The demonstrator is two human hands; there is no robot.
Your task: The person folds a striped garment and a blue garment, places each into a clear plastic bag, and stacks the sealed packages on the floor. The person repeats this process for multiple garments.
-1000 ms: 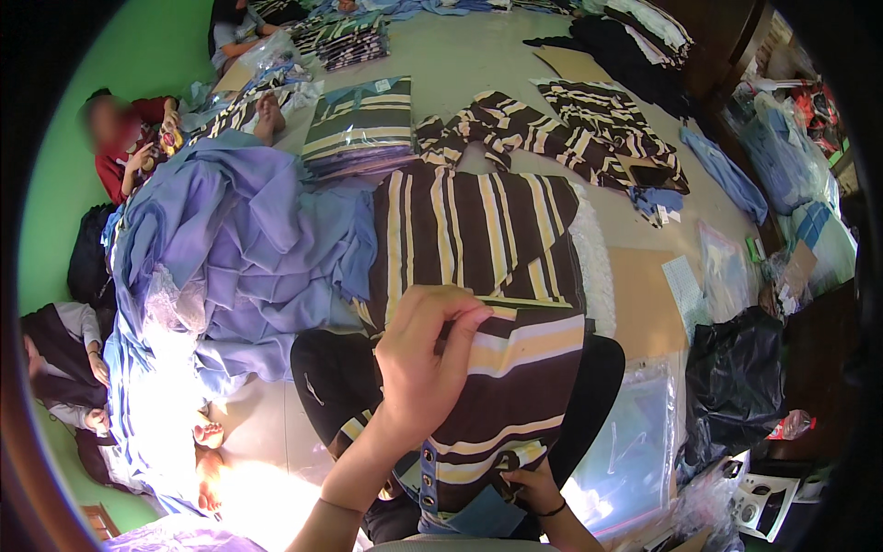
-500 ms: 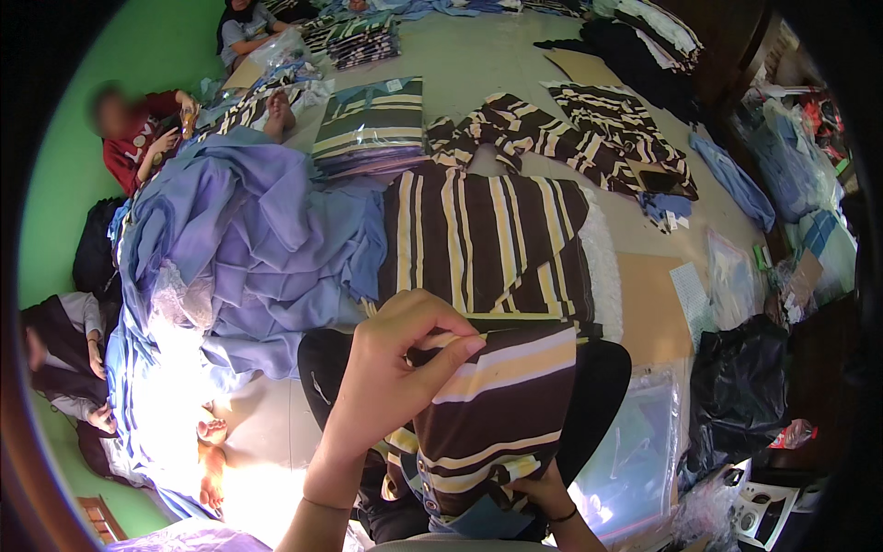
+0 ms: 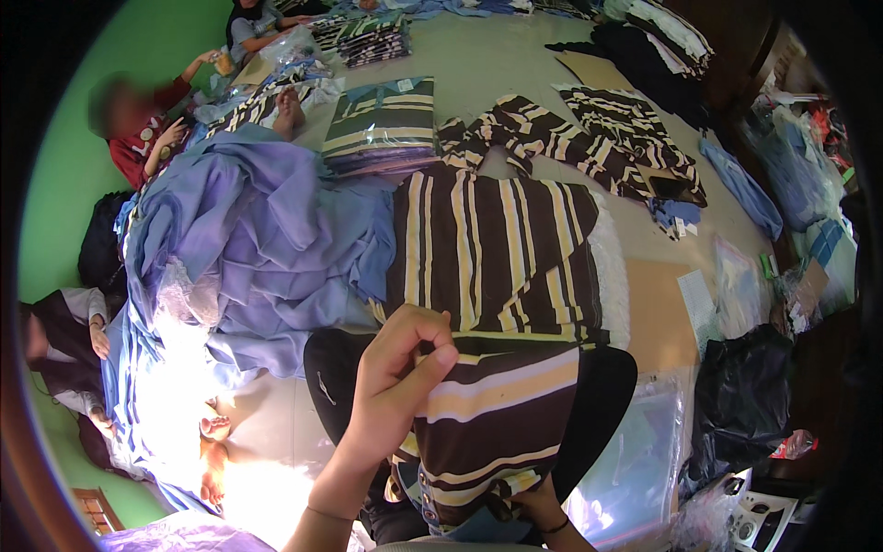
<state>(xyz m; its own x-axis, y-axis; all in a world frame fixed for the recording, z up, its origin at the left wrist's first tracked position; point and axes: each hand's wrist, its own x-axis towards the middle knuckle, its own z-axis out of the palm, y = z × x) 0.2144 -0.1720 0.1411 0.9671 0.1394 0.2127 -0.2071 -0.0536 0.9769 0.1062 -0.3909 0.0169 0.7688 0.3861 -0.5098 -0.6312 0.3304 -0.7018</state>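
Striped cloth (image 3: 501,419) lies across the person's lap, top edge up at the knees, probably so the legs keep it spread and within reach of both hands. Left hand (image 3: 397,382) is at its upper left side, thumb and index curled toward each other; can't tell if fabric is caught between them. Right hand (image 3: 543,504) is low, by the bottom of the cloth, fingers mostly hidden, so can't tell if it grips; it probably steadies that end. Second striped piece (image 3: 497,244) lies flat just past the knees, stripes running away from the person; whether it joins the lap cloth is unclear. Blue fabric pile (image 3: 267,216) sits loose to the left, seemingly pushed aside to leave room. Clear plastic sleeves (image 3: 635,460) lie flat on the floor by the right knee, presumably kept handy. Bagged striped stack (image 3: 382,115) stands squared up farther off, likely for neatness.

Versus half a second ago: left hand is farther left and a bit lower, more of the top edge showing. Co-worker in red (image 3: 152,143) now has an arm stretched out, yellowish drink (image 3: 223,63) raised.
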